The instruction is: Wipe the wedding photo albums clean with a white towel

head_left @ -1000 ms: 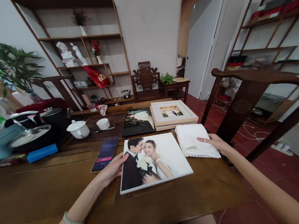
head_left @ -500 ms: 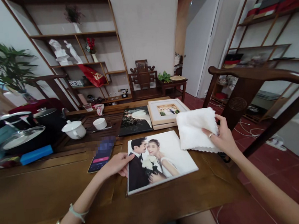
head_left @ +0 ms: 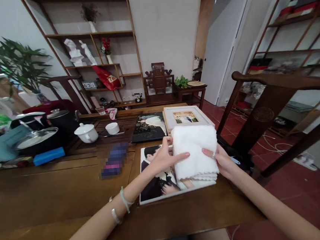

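Note:
A folded white cloth point(head_left: 195, 146) is held between both hands above the photo panel. My left hand point(head_left: 171, 154) grips its left edge, thumb across the front and fingers partly behind. On the opposite side, my right hand point(head_left: 221, 158) pinches the cloth with the thumb in front; its other fingers are mostly hidden behind. Beneath lies the wedding photo panel point(head_left: 154, 187) flat on the table, its right part covered from view by the cloth. Just behind are a dark photo panel point(head_left: 149, 126) and a white framed photo point(head_left: 204, 118).
A phone point(head_left: 114, 159) lies left of the photo panel on the wooden table point(head_left: 58, 203). Farther left stand a white lidded cup point(head_left: 86, 133), a small white bowl point(head_left: 112, 128), a blue box point(head_left: 49, 156) and a dark pot point(head_left: 38, 140). A wooden chair point(head_left: 270, 99) stands at the right.
My left hand has left the photo panel's edge and taken hold of the cloth. My right hand has brought the cloth leftward over the panel. The view has shifted slightly.

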`<state>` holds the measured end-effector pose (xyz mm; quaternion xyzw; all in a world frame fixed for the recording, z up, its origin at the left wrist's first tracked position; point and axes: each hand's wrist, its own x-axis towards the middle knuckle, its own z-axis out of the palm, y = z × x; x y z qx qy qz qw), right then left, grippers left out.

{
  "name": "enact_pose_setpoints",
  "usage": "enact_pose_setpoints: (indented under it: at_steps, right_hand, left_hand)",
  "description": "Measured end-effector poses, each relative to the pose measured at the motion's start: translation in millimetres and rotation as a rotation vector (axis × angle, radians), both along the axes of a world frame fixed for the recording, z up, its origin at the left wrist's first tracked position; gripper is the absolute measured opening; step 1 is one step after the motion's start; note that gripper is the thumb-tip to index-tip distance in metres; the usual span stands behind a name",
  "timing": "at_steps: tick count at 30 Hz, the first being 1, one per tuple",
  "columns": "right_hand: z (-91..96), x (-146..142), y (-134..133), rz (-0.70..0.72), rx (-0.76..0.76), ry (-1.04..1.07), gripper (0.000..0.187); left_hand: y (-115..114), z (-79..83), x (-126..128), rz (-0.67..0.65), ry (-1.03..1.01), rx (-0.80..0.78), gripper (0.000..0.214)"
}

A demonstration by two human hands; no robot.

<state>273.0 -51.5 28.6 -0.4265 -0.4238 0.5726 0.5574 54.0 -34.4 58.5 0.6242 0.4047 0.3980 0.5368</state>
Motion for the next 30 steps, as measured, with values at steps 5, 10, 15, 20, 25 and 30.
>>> enact_pose_setpoints:
  at_steps: [5,10,15,20,25,30]
  right_hand:
    - [-11.5,8.2,7.2,-0.126,0.094,-0.153,0.072]
    - [8.1,6.9,-11.7,-0.341,0.618,-0.640,0.058]
    - [37.6,-22.1,-46.0,0.016,0.509,-0.366,0.052]
    - [36.6,-36.5,-44.6,-0.008,0.122,0.061,0.050]
    - [43.1,-29.3,-41.0,0.050,-0.221,0.477,0.029]
    - [44.3,-17.2,-48.1,0.340,-0.367,0.635,0.020]
  left_hand:
    - [11.3,-5.1,15.6,0.044,-0.005,0.122,0.036]
    - [-4.5,22.9,17.8,0.331,0.285,0.687,0.031]
    - [-32.5,29.0,40.1,0.256,0.713,1.047,0.046]
    - [-49.6,-0.2,71.3,0.351,0.968,1.341,0.026]
    - [-44.8,-6.3,73.7,0.262,0.943,1.551,0.013]
    - [-40.5,-0.3,64.2,-0.005,0.860,1.743,0.015]
